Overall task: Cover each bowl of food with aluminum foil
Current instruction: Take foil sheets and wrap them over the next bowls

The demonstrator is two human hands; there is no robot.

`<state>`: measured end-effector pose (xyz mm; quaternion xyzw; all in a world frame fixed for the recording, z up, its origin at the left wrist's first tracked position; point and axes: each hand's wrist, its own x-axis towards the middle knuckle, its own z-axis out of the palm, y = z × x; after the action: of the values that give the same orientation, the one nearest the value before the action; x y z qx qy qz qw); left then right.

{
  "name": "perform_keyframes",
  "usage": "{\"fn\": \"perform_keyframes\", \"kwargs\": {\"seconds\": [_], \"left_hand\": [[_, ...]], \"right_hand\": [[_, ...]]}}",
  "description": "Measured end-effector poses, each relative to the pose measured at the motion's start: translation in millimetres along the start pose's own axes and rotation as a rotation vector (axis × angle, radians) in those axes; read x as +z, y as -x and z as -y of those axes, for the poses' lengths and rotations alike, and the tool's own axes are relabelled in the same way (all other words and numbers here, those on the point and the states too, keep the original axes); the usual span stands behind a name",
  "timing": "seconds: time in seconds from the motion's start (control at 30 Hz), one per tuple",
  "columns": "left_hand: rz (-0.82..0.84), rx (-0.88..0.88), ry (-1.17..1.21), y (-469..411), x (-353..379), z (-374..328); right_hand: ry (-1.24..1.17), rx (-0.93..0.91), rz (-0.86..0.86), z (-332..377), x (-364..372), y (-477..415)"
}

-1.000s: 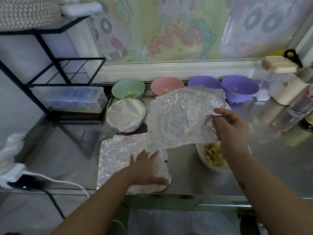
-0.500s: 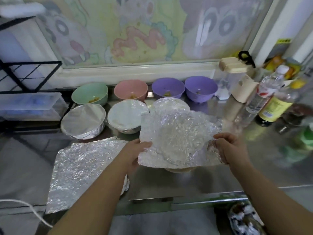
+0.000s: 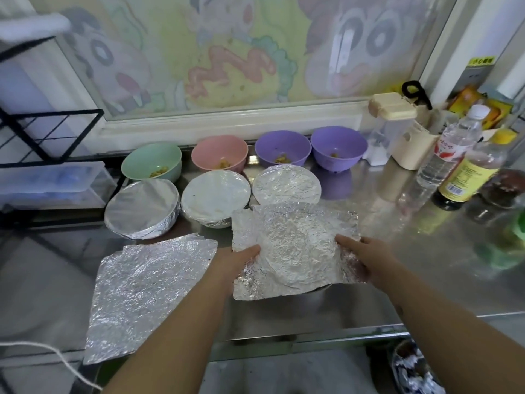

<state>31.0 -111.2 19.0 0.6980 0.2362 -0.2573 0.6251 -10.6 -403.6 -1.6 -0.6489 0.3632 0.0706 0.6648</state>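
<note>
Grip: left hand (image 3: 241, 260) and right hand (image 3: 366, 257) pinch foil sheet (image 3: 292, 245) over a bowl (image 3: 319, 288).
Done: three covered bowls (image 3: 216, 197).
Left: this one, and four open bowls (image 3: 218, 153).

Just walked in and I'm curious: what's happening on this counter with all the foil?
A person is covering bowls of food. The left hand and right hand grip a crinkled foil sheet over a bowl near the front of the counter. Three covered bowls sit behind it; four open bowls line the back. Spare foil lies left.
</note>
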Motion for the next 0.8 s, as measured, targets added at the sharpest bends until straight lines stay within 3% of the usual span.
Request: {"fn": "perform_keyframes", "kwargs": {"seconds": [0.3,0.37,0.43,0.5,0.53,0.6,0.67,0.73,0.8], "left_hand": [[0.037,-0.049,-0.056,11,-42,15],[-0.017,-0.011,-0.116,17,-46,11],[-0.207,0.161,-0.183,23,-45,2],[-0.433,0.54,-0.293,31,-37,-8],[-0.475,0.752,-0.38,36,-29,-14],[-0.362,1.055,-0.636,38,-6,-19],[-0.18,1.204,-0.925,31,12,-13],[-0.049,1.178,-1.176,19,19,-1],[0.042,1.056,-1.357,7,16,12]], "right_hand": [[0.064,0.048,0.098,-12,9,11],[0.125,0.027,0.078,-9,9,14],[0.229,-0.133,-0.104,2,12,22],[0.379,-0.529,-0.365,13,20,35],[0.422,-0.747,-0.408,20,31,45],[0.523,-1.029,-0.229,27,59,62],[0.701,-1.113,0.04,20,82,68],[0.914,-1.097,0.185,5,85,55],[1.102,-1.083,0.213,-8,75,39]]}}
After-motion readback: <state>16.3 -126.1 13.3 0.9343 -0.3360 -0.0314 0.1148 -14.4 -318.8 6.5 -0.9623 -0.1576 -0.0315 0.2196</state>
